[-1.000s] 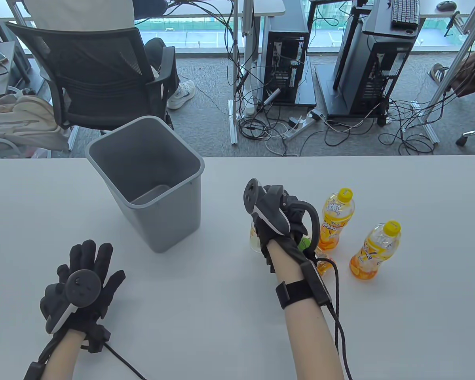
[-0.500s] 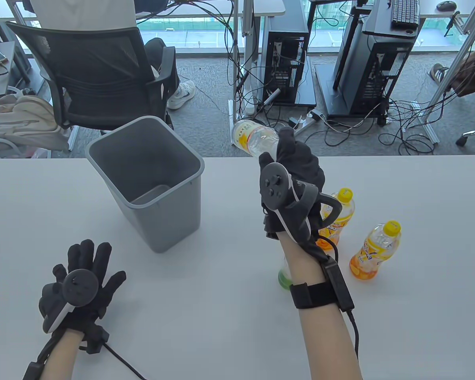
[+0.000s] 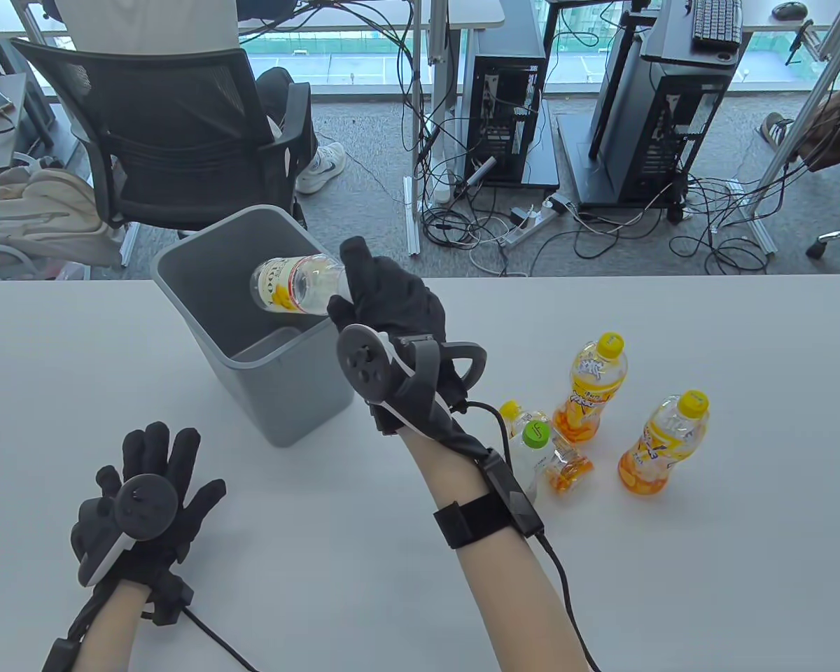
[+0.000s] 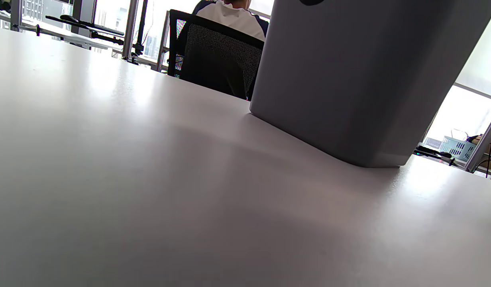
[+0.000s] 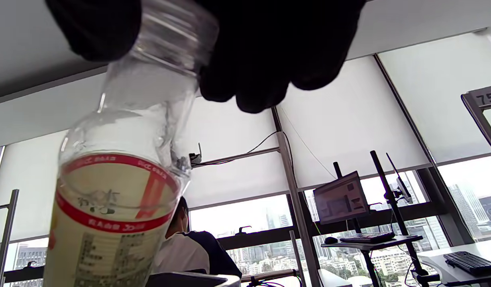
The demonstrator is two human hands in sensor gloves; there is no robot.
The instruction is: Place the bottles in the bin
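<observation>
My right hand (image 3: 385, 294) grips a clear bottle with a pale yellow label (image 3: 290, 283) by its neck and holds it on its side over the open top of the grey bin (image 3: 301, 392). In the right wrist view the bottle (image 5: 118, 191) hangs below my gloved fingers (image 5: 261, 59). My left hand (image 3: 150, 490) rests flat on the table with fingers spread, left of the bin. Two orange-drink bottles (image 3: 595, 388) (image 3: 665, 441) stand at the right. A green-capped bottle (image 3: 535, 451) and a yellow-capped one (image 3: 563, 469) sit beside them.
The bin wall (image 4: 349, 79) fills the upper part of the left wrist view, standing on the white table (image 4: 150, 199). An office chair (image 3: 161, 140) with a seated person is behind the table's far edge. Cables and computer towers (image 3: 504, 112) lie on the floor beyond.
My right hand lifted the clear bottle from among the bottles and carried it left, from above the table's far edge to over the bin. The left hand stayed put.
</observation>
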